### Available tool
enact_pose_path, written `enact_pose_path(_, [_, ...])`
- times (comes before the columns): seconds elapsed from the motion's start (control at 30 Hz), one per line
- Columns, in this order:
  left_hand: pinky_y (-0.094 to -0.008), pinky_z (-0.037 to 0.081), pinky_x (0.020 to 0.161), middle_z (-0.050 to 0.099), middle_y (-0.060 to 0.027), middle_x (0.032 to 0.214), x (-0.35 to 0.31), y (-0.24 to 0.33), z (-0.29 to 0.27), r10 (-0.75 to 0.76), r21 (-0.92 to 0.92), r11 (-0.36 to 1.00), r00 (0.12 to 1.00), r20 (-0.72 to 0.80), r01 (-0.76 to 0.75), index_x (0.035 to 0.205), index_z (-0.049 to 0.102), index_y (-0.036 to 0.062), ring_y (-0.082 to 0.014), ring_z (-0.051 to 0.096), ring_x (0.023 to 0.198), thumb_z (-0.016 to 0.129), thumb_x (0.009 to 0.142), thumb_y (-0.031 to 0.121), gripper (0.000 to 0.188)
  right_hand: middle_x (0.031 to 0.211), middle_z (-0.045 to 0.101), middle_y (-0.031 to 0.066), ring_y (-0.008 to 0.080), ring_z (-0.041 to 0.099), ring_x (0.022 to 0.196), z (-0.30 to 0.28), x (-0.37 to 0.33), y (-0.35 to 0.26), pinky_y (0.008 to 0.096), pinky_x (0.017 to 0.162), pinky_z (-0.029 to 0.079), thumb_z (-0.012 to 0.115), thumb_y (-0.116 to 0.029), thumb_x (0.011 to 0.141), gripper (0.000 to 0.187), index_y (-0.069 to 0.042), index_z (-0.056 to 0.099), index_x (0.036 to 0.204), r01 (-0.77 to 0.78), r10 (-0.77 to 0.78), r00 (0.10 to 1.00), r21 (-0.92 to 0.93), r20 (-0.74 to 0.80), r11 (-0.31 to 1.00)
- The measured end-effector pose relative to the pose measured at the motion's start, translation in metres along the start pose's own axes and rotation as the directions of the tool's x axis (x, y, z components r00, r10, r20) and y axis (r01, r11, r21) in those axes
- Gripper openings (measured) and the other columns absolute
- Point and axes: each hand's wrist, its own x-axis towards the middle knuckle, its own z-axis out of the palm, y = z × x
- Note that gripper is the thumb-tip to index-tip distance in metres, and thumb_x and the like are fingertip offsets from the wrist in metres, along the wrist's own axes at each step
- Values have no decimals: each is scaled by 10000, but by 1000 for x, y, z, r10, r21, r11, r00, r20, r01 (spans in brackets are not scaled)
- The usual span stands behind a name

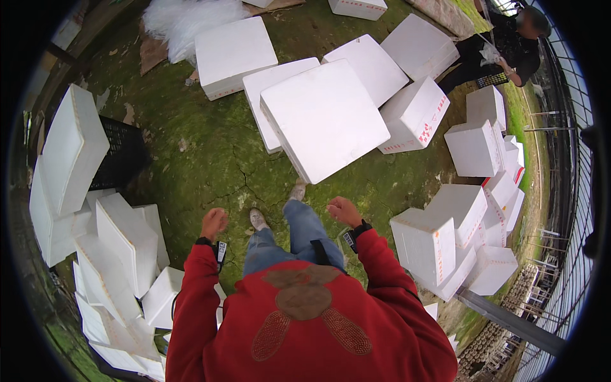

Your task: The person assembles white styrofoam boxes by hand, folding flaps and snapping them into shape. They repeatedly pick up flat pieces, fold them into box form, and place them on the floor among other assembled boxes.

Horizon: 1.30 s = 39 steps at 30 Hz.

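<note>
My left hand (214, 223) hangs beside my left leg, its fingers curled into a loose fist with nothing showing in it. On the other side, my right hand (344, 211) is also curled shut, apart from everything around it. Just ahead of my feet lies a large white foam box (324, 118), the thing nearest my right hand. It rests partly over another white foam box (261, 86). Both wrists carry dark straps with a small device.
White foam boxes are heaped on the left (127, 242) and right (439, 242). A black crate (121, 149) stands at the left. Clear plastic sheeting (188, 25) lies at the back. A person (515, 48) holding something whitish is at the far right. Mossy ground (197, 162) lies between.
</note>
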Motion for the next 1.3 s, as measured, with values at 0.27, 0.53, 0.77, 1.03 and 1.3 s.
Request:
enact_pose_path(0.27, [-290,502,667,658,-55,919,67,108,64,-28,486,872,983,179,-64,1055,620,33,-119,624,776,640,889,259,281,903,628,56,144,620,760,-44,147,42,286,564,499,669,-365,870,445,-3,558,1104,-310,490,839,530,-238,789])
enact_pose_path(0.53, [-349,491,825,634,-121,1055,225,209,153,244,642,705,953,177,-300,1132,589,3,-220,608,958,680,855,251,382,1068,510,74,210,504,976,-69,217,117,416,670,399,726,-530,764,758,-63,419,1276,-409,826,527,792,-201,454])
enact_pose_path(0.77, [-452,334,1041,411,-196,1392,352,306,248,495,744,486,846,198,-459,1383,405,59,-352,393,1282,682,826,414,716,1261,514,41,239,475,1162,-103,250,104,448,823,404,647,-564,820,691,-125,420,1302,-308,805,579,878,-133,366])
enact_pose_path(1.03, [-699,231,980,334,-186,1477,402,320,275,344,866,443,936,76,-233,1455,309,113,-377,317,1350,644,696,703,1019,1235,524,29,187,478,1106,-124,232,-1,420,859,407,620,-572,832,616,-174,486,1283,-249,735,598,798,-320,550])
enact_pose_path(1.3, [-426,360,1051,424,-257,1401,392,326,195,83,434,837,863,499,-332,1346,400,-45,-372,391,1319,735,739,537,906,1348,402,211,336,402,1250,-110,199,-238,453,1036,348,737,-195,796,781,26,335,1430,-15,-114,759,-192,-641,981])
